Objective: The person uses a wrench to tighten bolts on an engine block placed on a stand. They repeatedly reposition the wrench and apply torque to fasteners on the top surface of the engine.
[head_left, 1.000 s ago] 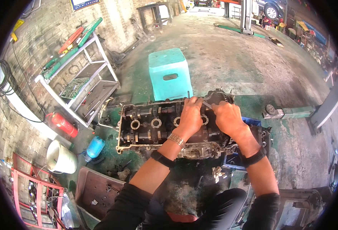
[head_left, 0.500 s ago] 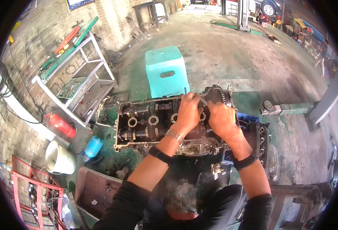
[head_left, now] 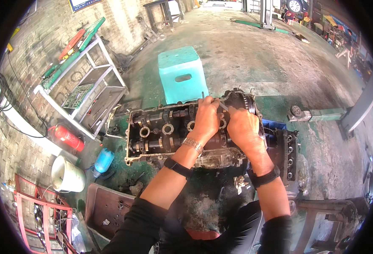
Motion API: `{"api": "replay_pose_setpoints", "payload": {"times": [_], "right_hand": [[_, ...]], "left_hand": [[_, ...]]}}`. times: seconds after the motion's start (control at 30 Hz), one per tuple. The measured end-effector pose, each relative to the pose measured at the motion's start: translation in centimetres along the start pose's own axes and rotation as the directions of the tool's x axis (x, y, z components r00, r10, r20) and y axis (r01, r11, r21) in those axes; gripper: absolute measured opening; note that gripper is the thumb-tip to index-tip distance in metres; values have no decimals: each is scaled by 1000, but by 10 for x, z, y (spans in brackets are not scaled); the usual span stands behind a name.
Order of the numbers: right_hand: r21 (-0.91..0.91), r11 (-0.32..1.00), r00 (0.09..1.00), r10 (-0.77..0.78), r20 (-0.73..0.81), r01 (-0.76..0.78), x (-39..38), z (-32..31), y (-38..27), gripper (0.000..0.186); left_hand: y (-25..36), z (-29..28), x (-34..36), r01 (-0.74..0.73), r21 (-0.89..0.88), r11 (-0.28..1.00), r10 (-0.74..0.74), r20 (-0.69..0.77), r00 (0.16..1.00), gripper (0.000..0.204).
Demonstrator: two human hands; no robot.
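Observation:
A greasy engine cylinder head (head_left: 161, 131) with round bores and camshafts lies on the green floor in front of me. My left hand (head_left: 206, 118) rests on its right part, fingers curled over the far edge, a metal watch on the wrist. My right hand (head_left: 242, 127) is just to the right and grips a thin silver metal tool (head_left: 223, 106) whose tip points up-left toward my left fingers. Both hands sit near the toothed cam gear (head_left: 242, 100) at the head's right end.
A turquoise plastic stool (head_left: 181, 74) stands just beyond the head. A white shelf rack (head_left: 83, 89), red fire extinguisher (head_left: 67, 138), white bucket (head_left: 67, 174) and blue bottle (head_left: 103, 161) are to the left. A dark tray (head_left: 106, 207) lies at lower left, a blue crate (head_left: 275, 127) at right.
Both hands have drawn slightly closer together over the right end of the cylinder head, the right hand shifting left. The view has tilted a little.

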State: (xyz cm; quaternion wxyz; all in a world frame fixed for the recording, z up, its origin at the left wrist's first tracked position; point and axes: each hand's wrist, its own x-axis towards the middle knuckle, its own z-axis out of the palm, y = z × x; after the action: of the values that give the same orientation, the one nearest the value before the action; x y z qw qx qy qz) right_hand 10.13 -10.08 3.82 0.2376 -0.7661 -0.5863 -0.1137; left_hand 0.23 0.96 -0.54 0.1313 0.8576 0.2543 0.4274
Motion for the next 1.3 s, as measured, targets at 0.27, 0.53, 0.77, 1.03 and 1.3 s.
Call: {"api": "replay_pose_setpoints", "payload": {"times": [0.27,0.53,0.77,1.03,1.3], "right_hand": [[7,998,998,63,31,-63,0,-2,-5,13],[-3,993,993,116,23,-116,-4,2,-13,12],[-49,984,985,173,14,-172,-8,11,-24,14],[-33,977,977,212,32,-211,-14,14,-33,20],[-4,991,991,132,24,-132,-12,11,-22,18]], "left_hand": [[0,-2,-1,53,-22,998,-52,64,997,45],[2,-1,0,72,-44,996,-70,47,996,44],[-1,1,1,128,-115,985,-119,82,990,46],[-6,1,2,32,-13,999,-31,79,996,45],[-3,-2,2,26,-12,1000,-25,67,997,48]]}}
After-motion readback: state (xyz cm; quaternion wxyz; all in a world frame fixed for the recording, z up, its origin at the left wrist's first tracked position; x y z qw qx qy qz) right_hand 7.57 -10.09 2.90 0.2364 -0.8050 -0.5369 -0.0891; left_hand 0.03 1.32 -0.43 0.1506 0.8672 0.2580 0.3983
